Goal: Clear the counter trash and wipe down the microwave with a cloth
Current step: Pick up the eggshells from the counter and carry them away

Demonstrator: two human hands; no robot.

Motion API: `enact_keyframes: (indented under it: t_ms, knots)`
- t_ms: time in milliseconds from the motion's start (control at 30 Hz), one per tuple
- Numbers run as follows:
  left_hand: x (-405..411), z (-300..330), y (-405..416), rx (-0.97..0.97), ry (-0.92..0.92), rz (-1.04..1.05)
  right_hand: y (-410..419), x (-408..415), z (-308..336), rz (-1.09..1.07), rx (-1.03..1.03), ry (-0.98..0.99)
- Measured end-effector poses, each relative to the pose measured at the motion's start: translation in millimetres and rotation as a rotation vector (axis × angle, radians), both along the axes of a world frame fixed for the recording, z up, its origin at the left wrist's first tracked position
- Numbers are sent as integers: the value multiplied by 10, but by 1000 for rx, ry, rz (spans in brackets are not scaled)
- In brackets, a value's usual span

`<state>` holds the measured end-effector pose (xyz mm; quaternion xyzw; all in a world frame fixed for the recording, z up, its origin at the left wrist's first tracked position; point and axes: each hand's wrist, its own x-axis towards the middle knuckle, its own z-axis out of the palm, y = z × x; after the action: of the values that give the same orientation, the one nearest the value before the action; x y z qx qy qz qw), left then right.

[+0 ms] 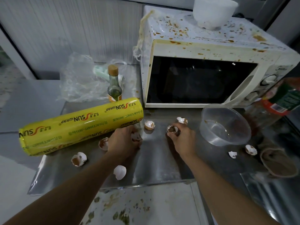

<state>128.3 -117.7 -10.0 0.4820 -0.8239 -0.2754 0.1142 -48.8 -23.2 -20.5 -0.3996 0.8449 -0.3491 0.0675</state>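
Several broken eggshells lie scattered on the steel counter (pixel 159 166). My left hand (pixel 124 142) is closed over an eggshell piece (pixel 136 137) beside the yellow cling-wrap roll. My right hand (pixel 181 138) grips a stack of eggshell halves (pixel 172 129). Loose shells sit at the counter's middle (pixel 149 125), behind my right hand (pixel 182 120), at the left (pixel 79 159), near the front edge (pixel 119 172) and at the right (pixel 250 149). The white microwave (pixel 211 51) stands behind, its top spattered with brown sauce and with noodles hanging down its left side.
A yellow cling-wrap roll (pixel 81 125) lies across the left. Behind it are a corked glass bottle (pixel 114 85) and a crumpled plastic bag (pixel 79 78). A clear plastic bowl (pixel 225 126), a jar (pixel 276 103) and a brown mitt (pixel 279 159) sit right. A white bowl (pixel 214 12) tops the microwave.
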Motion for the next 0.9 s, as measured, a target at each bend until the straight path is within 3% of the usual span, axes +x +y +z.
enact_keyframes:
  t_ms: [333,700,900]
  knots:
    - [-21,-19,-11,41,0,3,28,-74,-101,5,-2,-67]
    - [-85,-33,42,51,24,87,86,-229,-186,155,223,127]
    - [-105,-18,71,53,4,95,154,-266,-120,148,185,60]
